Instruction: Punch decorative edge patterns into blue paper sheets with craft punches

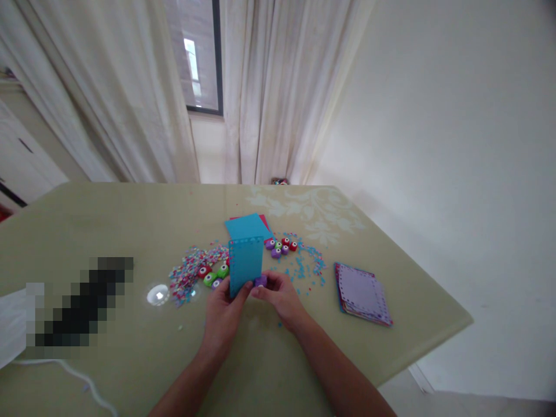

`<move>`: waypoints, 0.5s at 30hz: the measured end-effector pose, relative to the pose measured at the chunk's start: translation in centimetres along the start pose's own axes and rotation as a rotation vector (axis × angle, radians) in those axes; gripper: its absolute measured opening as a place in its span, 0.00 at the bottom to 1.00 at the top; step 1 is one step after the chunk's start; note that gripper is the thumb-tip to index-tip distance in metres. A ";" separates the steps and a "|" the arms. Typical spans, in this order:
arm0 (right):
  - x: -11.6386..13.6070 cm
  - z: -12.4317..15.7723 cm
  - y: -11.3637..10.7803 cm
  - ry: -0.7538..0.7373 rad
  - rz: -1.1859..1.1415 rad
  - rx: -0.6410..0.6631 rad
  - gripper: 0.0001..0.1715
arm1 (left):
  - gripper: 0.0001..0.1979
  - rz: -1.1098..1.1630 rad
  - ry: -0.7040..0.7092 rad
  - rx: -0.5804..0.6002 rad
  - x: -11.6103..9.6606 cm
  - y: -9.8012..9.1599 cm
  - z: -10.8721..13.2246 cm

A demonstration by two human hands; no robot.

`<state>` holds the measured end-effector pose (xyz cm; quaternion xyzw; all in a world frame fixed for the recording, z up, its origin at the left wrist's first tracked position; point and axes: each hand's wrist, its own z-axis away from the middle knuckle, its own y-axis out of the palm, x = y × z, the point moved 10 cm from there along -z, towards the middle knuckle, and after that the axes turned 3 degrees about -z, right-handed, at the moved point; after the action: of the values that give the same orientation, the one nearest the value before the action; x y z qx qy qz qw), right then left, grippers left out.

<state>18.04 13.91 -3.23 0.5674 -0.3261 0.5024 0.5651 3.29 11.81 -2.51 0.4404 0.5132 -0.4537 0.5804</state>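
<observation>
Upright at the middle of the table stands a blue sheet (pixel 245 263) with small holes along its edges, its lower part pinched in my left hand (pixel 226 307). My right hand (pixel 280 295), just right of the sheet, has its fingers closed on a small purple punch (pixel 260 281). Red, green and purple punches (pixel 211 279) lie left of the sheet, partly hidden by it and my left hand. More coloured punches (pixel 281 247) sit behind my right hand. Beyond the held sheet, a flat blue sheet (pixel 249 226) rests over a red one (pixel 266 222).
Coloured confetti (pixel 191 272) is heaped on the left, with blue bits (pixel 304 263) scattered to the right. A stack of hole-edged sheets (pixel 362 292), purple on top, lies right. A blurred dark object (pixel 87 307) and a white cable (pixel 82 376) are at left.
</observation>
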 end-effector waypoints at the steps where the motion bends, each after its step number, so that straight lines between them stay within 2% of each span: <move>1: 0.0 0.0 0.0 0.001 0.005 0.002 0.22 | 0.22 -0.003 0.001 0.003 0.1 0.1 0.0; 7: 0.5 0.0 0.0 -0.036 0.003 -0.004 0.23 | 0.18 -0.061 0.051 -0.014 -0.1 -0.2 0.0; 15: -0.1 0.0 -0.8 -0.020 0.018 -0.058 0.21 | 0.18 -0.056 0.082 0.004 0.2 0.1 0.3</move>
<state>18.75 13.99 -3.62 0.5526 -0.3512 0.4920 0.5737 3.42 11.57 -2.67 0.4453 0.5477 -0.4524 0.5450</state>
